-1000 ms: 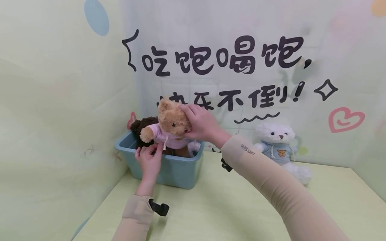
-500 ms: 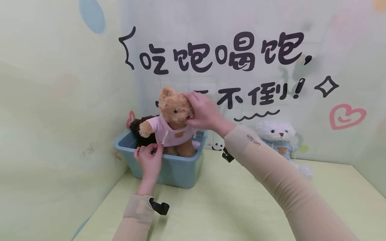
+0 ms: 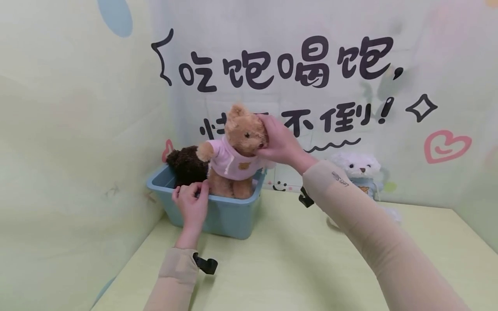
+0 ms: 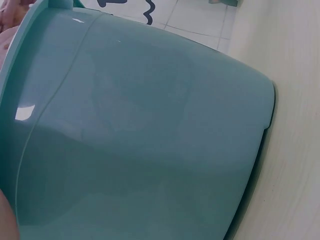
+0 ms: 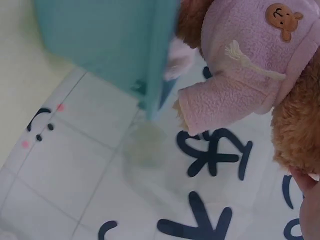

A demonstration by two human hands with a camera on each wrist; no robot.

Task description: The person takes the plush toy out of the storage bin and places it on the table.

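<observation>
My right hand [image 3: 282, 140] grips the side of a light-brown teddy bear's head. The teddy bear [image 3: 238, 166] wears a pink hoodie with a bear-face patch and is upright over the bin, its lower legs behind the front rim. In the right wrist view, the hoodie [image 5: 245, 65] shows close beside the bin's rim, with part of the hand at the right edge. My left hand [image 3: 192, 205] holds the front rim of the blue plastic bin [image 3: 229, 218]. The bin's outer wall [image 4: 140, 130] fills most of the left wrist view.
Dark brown plush [image 3: 189, 164] sits in the bin's left part. A white teddy bear [image 3: 358, 166] in a blue hoodie sits at the back right, partly behind my right forearm. A printed backdrop [image 3: 249, 26] stands behind the pale table [image 3: 272, 268].
My right hand has raised the teddy bear and shifted it rightward, bringing its hoodie and legs into view above the rim. My left hand has stayed on the bin's rim.
</observation>
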